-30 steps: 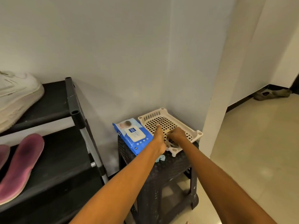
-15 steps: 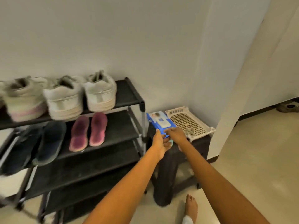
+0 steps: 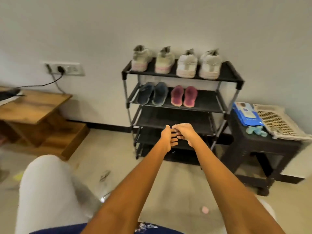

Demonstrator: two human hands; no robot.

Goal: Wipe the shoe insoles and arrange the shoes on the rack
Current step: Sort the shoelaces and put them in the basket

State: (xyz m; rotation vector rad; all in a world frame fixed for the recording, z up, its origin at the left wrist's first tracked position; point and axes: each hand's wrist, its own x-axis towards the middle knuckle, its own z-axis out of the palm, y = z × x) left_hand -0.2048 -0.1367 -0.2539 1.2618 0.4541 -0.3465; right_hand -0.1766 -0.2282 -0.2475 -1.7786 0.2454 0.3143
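A black shoe rack [image 3: 234, 78] stands against the wall. Several pale sneakers [image 3: 186, 65] line its top shelf, heels toward me. On the second shelf lie two dark blue insoles [image 3: 159, 93] and two pink insoles [image 3: 184, 96]. The lower shelves hold nothing I can see. My left hand [image 3: 168, 137] and my right hand [image 3: 184, 133] meet in the air in front of the third shelf, fingers touching each other, both holding nothing. A blue wet-wipes pack [image 3: 246, 114] lies on a dark stool [image 3: 253, 142] right of the rack, with a crumpled teal wipe [image 3: 255, 130] beside it.
A cream perforated basket [image 3: 278, 122] sits on the stool's right side. A wooden table [image 3: 33, 105] stands at the left under a wall socket [image 3: 65, 68] with a cable. My knee in white cloth [image 3: 45, 191] fills the lower left. Small scraps lie on the tiled floor.
My hands have left the stool and the wipes pack and drawn back to the left, in front of the rack. The view has pulled back and swung left.
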